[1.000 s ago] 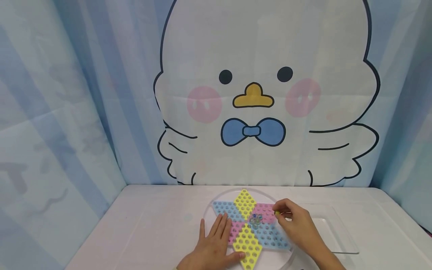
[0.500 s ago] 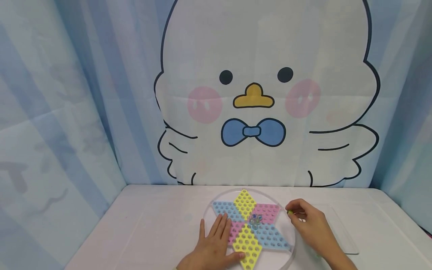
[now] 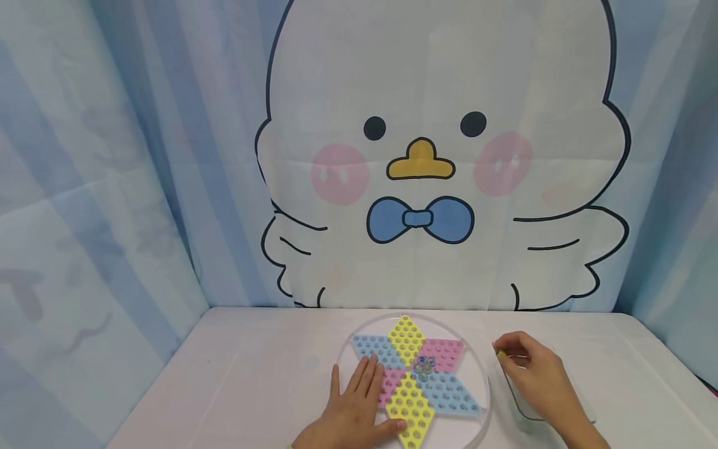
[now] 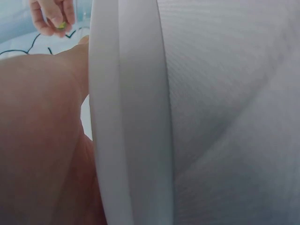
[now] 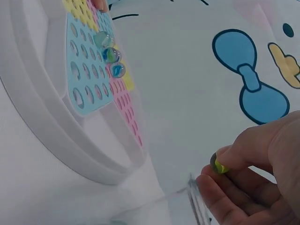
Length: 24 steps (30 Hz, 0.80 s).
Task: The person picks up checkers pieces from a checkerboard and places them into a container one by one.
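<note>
A round Chinese checkers board (image 3: 451, 394), with a star of yellow, pink and blue sections full of holes, lies on the table. My left hand (image 3: 356, 408) rests flat on its left side, fingers spread and thumb over the front yellow section. Several glass marbles (image 5: 111, 55) sit clustered on the board near the star's middle. To the right of the board, my right hand (image 3: 533, 374) pinches a yellow-green marble (image 5: 218, 164) between thumb and fingers. A clear plastic container (image 5: 199, 206) shows its edge right by the fingertips and is partly hidden by the hand.
A white tabletop (image 3: 252, 374) bears everything. Behind it hangs a curtain (image 3: 421, 268) printed with a large white bird wearing a blue bow tie, and pale blue drapes (image 3: 84, 187) stand at the sides.
My right hand has moved right, from over the board's pink section to above the clear container, still pinching the marble. The left hand and the board stay in place.
</note>
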### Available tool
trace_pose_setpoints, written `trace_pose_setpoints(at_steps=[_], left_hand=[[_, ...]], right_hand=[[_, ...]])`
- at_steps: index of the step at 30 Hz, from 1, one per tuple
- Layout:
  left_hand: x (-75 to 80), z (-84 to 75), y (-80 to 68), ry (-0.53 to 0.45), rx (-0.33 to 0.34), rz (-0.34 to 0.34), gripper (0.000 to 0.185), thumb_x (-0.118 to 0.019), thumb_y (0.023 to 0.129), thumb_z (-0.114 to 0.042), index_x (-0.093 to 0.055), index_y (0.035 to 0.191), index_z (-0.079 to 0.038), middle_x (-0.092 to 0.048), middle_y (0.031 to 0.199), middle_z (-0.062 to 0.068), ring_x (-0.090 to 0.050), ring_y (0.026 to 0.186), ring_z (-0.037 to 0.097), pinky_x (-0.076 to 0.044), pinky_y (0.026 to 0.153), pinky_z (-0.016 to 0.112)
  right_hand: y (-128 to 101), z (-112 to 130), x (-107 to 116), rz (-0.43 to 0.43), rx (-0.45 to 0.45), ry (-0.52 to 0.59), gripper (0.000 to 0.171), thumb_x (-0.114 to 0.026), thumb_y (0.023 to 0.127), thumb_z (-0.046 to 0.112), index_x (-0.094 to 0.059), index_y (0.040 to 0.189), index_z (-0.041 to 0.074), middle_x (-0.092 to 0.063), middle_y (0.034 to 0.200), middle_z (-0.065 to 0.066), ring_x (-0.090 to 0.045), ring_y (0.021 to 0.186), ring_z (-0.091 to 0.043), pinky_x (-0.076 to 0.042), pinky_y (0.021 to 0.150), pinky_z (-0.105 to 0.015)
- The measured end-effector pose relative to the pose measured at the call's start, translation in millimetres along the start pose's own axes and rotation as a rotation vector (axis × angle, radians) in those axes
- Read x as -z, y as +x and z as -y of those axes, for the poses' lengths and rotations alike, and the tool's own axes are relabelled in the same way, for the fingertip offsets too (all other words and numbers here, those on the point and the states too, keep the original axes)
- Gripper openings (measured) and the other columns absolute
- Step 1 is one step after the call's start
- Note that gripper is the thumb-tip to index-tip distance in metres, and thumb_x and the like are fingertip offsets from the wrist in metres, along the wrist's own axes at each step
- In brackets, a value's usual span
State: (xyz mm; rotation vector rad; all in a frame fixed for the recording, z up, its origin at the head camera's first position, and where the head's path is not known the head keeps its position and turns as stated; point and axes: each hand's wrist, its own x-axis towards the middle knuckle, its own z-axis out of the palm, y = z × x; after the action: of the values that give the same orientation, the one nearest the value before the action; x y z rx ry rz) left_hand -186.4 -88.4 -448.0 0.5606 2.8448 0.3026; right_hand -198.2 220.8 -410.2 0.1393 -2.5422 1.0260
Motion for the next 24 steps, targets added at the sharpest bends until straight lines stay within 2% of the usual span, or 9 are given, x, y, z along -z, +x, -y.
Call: trace_pose_setpoints(at_steps=[4,12,16,20,24], left_hand=[[-0.4,0.1,0.5,-0.004,0.003,0.010,0.105,-0.035,0.085,-0.084,-0.018,0.160,-0.013,-0.009,0.168,0.007,-0.008,0.156,0.027,-0.003,0.116,0.069],[-1.2,0.4,-0.2,0.008,-0.005,-0.005,0.105,-0.034,0.085,-0.084,-0.018,0.160,-0.012,-0.010,0.168,0.008,-0.009,0.156,0.027,-0.004,0.116,0.069],[-1.6,0.8,-0.6,0.010,-0.011,-0.014,0.105,-0.033,0.085,-0.084,-0.018,0.160,-0.012,-0.010,0.168,0.008,-0.009,0.156,0.027,-0.004,0.116,0.069],[-1.5,1.2,0.0,0.011,-0.010,-0.012,0.104,-0.033,0.085,-0.084,-0.018,0.160,-0.013,-0.010,0.168,0.007,-0.008,0.156,0.026,-0.004,0.116,0.069],[-0.7,0.7,0.9,0.012,0.002,0.001,0.105,-0.033,0.084,-0.085,-0.018,0.160,-0.013,-0.010,0.168,0.006,-0.009,0.156,0.026,-0.003,0.116,0.069]], right_hand=[[1.2,-7.0,2.3,-0.005,-0.007,-0.009,0.017,-0.070,0.085,-0.001,-0.068,0.100,0.006,-0.072,0.099,-0.006,-0.058,0.085,0.010,-0.051,0.072,-0.010],[2.4,-17.8,4.3,0.007,-0.018,-0.008,0.015,-0.072,0.084,0.000,-0.067,0.097,0.006,-0.072,0.095,-0.006,-0.059,0.080,0.011,-0.050,0.069,-0.010],[4.5,-21.1,6.0,0.074,-0.072,-0.046,0.013,-0.071,0.087,0.003,-0.067,0.099,0.006,-0.072,0.098,-0.006,-0.067,0.084,-0.004,-0.054,0.072,-0.016],[6.5,-22.9,8.4,0.147,-0.126,-0.075,0.013,-0.068,0.088,0.004,-0.065,0.101,0.005,-0.072,0.100,-0.009,-0.069,0.092,-0.023,-0.058,0.078,-0.032],[8.5,-25.9,11.9,0.192,-0.169,-0.089,0.014,-0.066,0.087,0.003,-0.064,0.101,0.004,-0.071,0.100,-0.011,-0.069,0.095,-0.029,-0.057,0.081,-0.043]])
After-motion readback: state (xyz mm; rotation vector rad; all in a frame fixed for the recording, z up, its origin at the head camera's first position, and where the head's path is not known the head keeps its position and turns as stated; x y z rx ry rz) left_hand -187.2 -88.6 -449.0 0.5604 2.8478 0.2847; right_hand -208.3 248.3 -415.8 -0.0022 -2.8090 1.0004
